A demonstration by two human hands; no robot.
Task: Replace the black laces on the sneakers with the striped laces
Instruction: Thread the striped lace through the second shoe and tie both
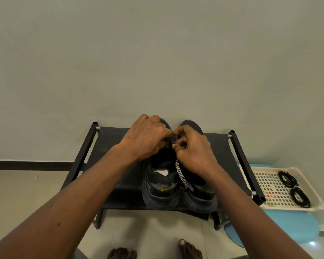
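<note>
Pinching over two dark, chunky-soled sneakers (161,193) on a black fabric shoe rack (110,141), the right hand (194,153) has its grip clamped on a flat woven black-and-white striped lace (180,174); the left hand (145,137) curls, its grip hidden, contents unclear. Coiled black cord laces (288,179) lie in a cream lattice plastic tray (315,191) beside the rack, above a pale floor

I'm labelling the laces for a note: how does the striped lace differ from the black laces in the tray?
The striped lace is black-and-white patterned; the black laces are plain black. The striped lace runs straight down from the right hand over the sneakers; the black laces lie coiled in two bundles, untouched, in the tray. Both are shoelaces.
</note>
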